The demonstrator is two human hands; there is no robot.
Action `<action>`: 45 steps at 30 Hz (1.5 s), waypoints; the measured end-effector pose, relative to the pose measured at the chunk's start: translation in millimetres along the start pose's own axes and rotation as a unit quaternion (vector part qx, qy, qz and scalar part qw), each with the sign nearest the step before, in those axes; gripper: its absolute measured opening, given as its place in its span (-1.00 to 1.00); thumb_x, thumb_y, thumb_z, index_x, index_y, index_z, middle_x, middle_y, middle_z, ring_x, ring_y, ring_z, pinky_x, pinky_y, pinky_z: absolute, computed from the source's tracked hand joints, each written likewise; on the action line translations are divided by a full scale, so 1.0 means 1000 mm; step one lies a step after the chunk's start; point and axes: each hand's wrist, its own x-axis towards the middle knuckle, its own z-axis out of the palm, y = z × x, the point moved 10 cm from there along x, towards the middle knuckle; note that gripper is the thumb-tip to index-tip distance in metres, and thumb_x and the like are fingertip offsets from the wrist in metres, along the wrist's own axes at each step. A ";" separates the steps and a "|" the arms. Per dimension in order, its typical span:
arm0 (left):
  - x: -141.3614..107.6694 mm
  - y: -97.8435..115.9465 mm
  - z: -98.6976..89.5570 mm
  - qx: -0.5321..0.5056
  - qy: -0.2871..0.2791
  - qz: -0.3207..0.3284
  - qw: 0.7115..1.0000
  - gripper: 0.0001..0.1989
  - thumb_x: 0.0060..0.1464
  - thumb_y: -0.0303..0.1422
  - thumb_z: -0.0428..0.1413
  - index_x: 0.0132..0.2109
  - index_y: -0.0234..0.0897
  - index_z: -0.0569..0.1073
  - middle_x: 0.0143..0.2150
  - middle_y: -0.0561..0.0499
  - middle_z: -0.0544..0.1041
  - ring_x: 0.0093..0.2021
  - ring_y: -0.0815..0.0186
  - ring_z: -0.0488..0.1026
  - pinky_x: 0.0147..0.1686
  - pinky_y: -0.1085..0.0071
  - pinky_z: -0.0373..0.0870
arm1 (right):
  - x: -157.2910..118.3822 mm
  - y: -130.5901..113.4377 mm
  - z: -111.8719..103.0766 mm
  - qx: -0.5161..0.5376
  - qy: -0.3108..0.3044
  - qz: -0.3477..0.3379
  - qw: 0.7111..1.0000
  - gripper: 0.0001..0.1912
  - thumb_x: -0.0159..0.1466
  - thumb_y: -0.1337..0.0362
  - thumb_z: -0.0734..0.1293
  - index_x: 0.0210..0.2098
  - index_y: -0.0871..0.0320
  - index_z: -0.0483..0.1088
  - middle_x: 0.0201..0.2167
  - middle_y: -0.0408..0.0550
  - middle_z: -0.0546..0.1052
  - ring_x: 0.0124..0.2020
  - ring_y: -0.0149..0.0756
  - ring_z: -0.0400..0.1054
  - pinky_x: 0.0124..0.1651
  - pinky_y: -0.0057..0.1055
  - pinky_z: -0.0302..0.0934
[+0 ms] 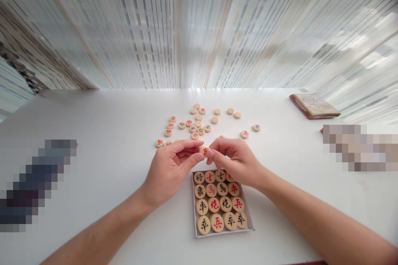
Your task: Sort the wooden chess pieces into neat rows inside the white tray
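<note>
Between my two hands is a round wooden Chinese chess piece (204, 151) with a red character facing up. The fingertips of my left hand (174, 165) pinch its left side, and my right hand (234, 159) grips its right side. Just below my hands lies a shallow open box (224, 233) holding rows of pieces with red and black characters. My right hand partly covers its upper right corner. Beyond my hands, several loose chess pieces (195, 135) are scattered, some showing characters and some blank sides up.
Everything rests on a white table (118, 120). A flat brown-edged box (315, 105) lies at the far right. Blurred-out objects sit at the left (37, 186) and right (360, 147) sides. A striped translucent curtain (199, 29) hangs along the back edge.
</note>
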 end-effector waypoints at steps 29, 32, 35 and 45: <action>-0.006 0.010 0.003 -0.004 -0.003 0.014 1.000 -0.81 0.17 -0.41 0.38 -0.05 -0.22 0.77 -0.19 -0.06 0.76 -0.24 0.29 0.69 -0.19 0.46 0.69 | -0.006 -0.011 0.016 0.025 -0.072 -0.013 0.997 -0.81 0.42 0.23 0.32 -0.32 0.15 0.39 -0.47 -0.14 0.47 -0.46 -0.37 0.24 -0.41 -0.43 0.16; -0.007 0.017 0.004 0.023 -0.018 0.057 0.998 -0.79 0.19 -0.43 0.37 -0.03 -0.17 0.77 -0.21 -0.04 0.75 -0.23 0.32 0.67 -0.20 0.51 0.66 | -0.008 -0.008 0.018 0.067 -0.082 0.008 0.994 -0.79 0.37 0.21 0.42 -0.34 0.14 0.37 -0.51 -0.18 0.44 -0.49 -0.39 0.22 -0.44 -0.44 0.13; -0.009 0.023 0.006 0.035 -0.039 0.100 0.994 -0.72 0.18 -0.47 0.38 0.03 -0.12 0.75 -0.18 -0.03 0.74 -0.19 0.33 0.66 -0.18 0.52 0.66 | -0.009 -0.007 0.019 0.090 -0.082 0.016 0.992 -0.71 0.36 0.17 0.47 -0.38 0.13 0.34 -0.55 -0.24 0.36 -0.52 -0.42 0.15 -0.47 -0.46 0.08; -0.021 0.044 0.015 0.122 -0.070 0.220 0.965 -0.63 0.18 -0.59 0.34 0.09 -0.17 0.72 -0.16 -0.07 0.72 -0.21 0.29 0.65 -0.23 0.44 0.64 | -0.009 -0.010 0.020 0.067 -0.087 0.009 0.994 -0.57 0.32 0.11 0.52 -0.49 0.14 0.28 -0.60 -0.29 0.22 -0.55 -0.48 0.02 -0.55 -0.50 -0.05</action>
